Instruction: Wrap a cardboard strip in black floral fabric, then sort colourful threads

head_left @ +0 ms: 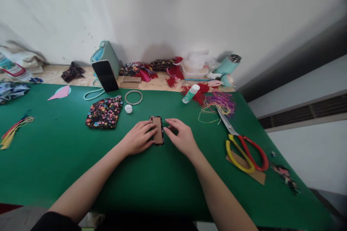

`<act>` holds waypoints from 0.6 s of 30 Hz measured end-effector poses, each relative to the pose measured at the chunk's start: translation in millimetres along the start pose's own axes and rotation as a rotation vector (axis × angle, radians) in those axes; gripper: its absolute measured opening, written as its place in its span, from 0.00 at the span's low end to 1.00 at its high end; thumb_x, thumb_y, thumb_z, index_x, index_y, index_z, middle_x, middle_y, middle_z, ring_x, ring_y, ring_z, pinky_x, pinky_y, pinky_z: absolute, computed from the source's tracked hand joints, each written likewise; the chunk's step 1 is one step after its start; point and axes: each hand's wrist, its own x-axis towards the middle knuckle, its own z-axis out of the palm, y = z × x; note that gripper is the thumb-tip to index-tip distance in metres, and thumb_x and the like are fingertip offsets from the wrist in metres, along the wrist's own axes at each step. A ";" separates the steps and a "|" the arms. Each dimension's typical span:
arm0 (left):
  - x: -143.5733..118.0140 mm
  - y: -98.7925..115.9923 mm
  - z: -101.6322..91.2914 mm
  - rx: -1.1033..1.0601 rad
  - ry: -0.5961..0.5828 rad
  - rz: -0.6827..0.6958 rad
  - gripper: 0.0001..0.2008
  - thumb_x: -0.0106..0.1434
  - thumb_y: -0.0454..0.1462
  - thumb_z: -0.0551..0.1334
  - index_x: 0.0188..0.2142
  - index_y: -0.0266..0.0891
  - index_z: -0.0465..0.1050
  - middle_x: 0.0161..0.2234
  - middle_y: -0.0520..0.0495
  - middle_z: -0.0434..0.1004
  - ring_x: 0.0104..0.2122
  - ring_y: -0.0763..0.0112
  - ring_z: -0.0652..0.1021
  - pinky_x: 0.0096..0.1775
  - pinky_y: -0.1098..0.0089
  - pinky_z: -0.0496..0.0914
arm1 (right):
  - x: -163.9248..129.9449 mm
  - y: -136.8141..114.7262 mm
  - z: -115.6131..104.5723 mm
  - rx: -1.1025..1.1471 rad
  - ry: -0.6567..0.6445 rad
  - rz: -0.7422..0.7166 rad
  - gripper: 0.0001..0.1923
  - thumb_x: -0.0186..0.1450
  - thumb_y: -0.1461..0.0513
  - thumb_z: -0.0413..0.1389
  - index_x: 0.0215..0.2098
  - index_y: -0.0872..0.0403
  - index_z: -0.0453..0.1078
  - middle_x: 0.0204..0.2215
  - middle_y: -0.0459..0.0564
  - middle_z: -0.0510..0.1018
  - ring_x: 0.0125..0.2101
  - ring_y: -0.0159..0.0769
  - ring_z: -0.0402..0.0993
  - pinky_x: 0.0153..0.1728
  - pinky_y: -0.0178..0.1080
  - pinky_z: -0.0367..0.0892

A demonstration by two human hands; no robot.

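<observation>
The cardboard strip (158, 134) lies on floral fabric (163, 138) on the green table (141, 180), under the left hand (138, 137), which rests unclosed, probably to prevent slipping, while the right hand (182, 138), gripping nothing, is just beside.

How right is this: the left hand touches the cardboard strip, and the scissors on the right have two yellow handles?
No: the head view shows the scissors with one yellow handle, one red handle. The left hand touches the cardboard strip.
</observation>
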 end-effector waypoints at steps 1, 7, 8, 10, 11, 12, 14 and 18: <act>-0.4 -1.4 -0.8 0.001 -0.004 -0.017 0.19 0.66 0.40 0.56 0.53 0.35 0.67 0.54 0.35 0.70 0.55 0.53 0.68 0.53 0.52 0.67 | 0.2 -0.9 -0.4 -0.063 -0.034 -0.060 0.20 0.61 0.59 0.55 0.51 0.55 0.72 0.47 0.59 0.77 0.39 0.44 0.77 0.44 0.50 0.73; -2.1 -7.0 -7.3 0.032 -0.033 -0.051 0.20 0.66 0.41 0.55 0.54 0.32 0.68 0.55 0.35 0.70 0.57 0.52 0.68 0.54 0.51 0.65 | 0.7 -4.3 0.1 -0.330 -0.329 -0.371 0.37 0.59 0.55 0.61 0.64 0.57 0.57 0.61 0.65 0.63 0.61 0.55 0.59 0.58 0.58 0.58; -2.0 -6.4 -7.3 0.041 -0.036 -0.049 0.19 0.66 0.40 0.55 0.53 0.32 0.69 0.55 0.35 0.70 0.56 0.52 0.68 0.55 0.52 0.65 | 0.6 -3.8 0.9 -0.345 -0.356 -0.385 0.39 0.60 0.54 0.60 0.65 0.56 0.54 0.63 0.65 0.61 0.62 0.54 0.57 0.59 0.59 0.57; -1.5 -4.2 -6.9 0.065 -0.037 -0.054 0.18 0.66 0.39 0.54 0.52 0.33 0.70 0.55 0.37 0.71 0.56 0.53 0.69 0.55 0.53 0.65 | 0.5 -2.2 1.8 -0.373 -0.389 -0.394 0.41 0.60 0.53 0.60 0.66 0.56 0.51 0.64 0.65 0.58 0.64 0.54 0.53 0.60 0.59 0.55; -1.1 -2.9 -6.7 0.080 -0.038 -0.058 0.17 0.66 0.38 0.54 0.52 0.32 0.70 0.55 0.37 0.71 0.55 0.54 0.69 0.55 0.53 0.65 | 0.7 -1.5 1.9 -0.386 -0.397 -0.392 0.41 0.60 0.53 0.60 0.66 0.57 0.51 0.64 0.64 0.58 0.64 0.54 0.52 0.60 0.58 0.55; -0.6 -1.6 -6.8 0.094 -0.042 -0.061 0.17 0.66 0.37 0.54 0.51 0.32 0.70 0.55 0.37 0.71 0.55 0.53 0.69 0.55 0.53 0.65 | 1.1 -1.1 1.7 -0.396 -0.403 -0.389 0.41 0.60 0.53 0.60 0.66 0.56 0.51 0.64 0.64 0.58 0.64 0.53 0.52 0.60 0.58 0.55; 0.2 0.3 -7.5 0.111 -0.054 -0.068 0.17 0.66 0.37 0.54 0.52 0.31 0.70 0.55 0.38 0.71 0.55 0.53 0.69 0.55 0.54 0.65 | 2.1 -1.3 0.6 -0.406 -0.411 -0.384 0.40 0.60 0.54 0.60 0.66 0.56 0.52 0.64 0.63 0.59 0.64 0.53 0.54 0.60 0.57 0.56; 1.3 1.2 -9.3 0.116 -0.064 -0.084 0.17 0.66 0.37 0.54 0.51 0.32 0.70 0.55 0.39 0.71 0.54 0.52 0.69 0.54 0.53 0.65 | 3.5 -4.2 -2.1 -0.453 -0.430 -0.389 0.40 0.59 0.53 0.61 0.65 0.59 0.55 0.64 0.65 0.59 0.62 0.53 0.56 0.60 0.55 0.57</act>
